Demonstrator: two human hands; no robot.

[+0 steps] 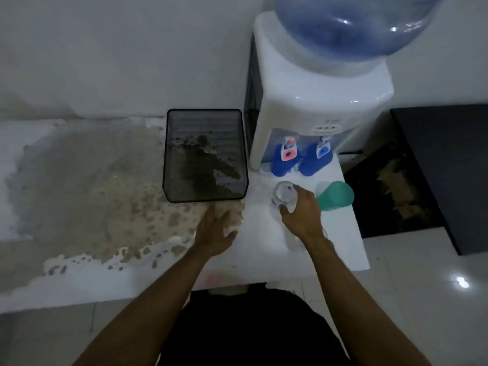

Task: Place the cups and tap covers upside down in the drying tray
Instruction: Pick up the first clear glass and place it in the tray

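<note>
A dark drying tray (pixel 170 165) sits on the counter left of the water dispenser, with nothing in it. My right hand (pixel 303 215) is wrapped around a clear glass cup (pixel 284 192) standing upright in front of the dispenser. A green cup (pixel 336 195) lies tilted just right of that hand. Two blue tap covers sit over the dispenser's taps, the left cover (pixel 285 159) marked red, the right cover (pixel 317 159) marked blue. My left hand (pixel 215 231) hovers flat with fingers spread just below the tray's front edge, holding nothing.
The white water dispenser (pixel 317 101) carries a big blue bottle (pixel 348 25) at the back right. The counter (pixel 79 180) left of the tray is stained and worn. A dark cabinet (pixel 449 167) stands to the right, beyond the counter's edge.
</note>
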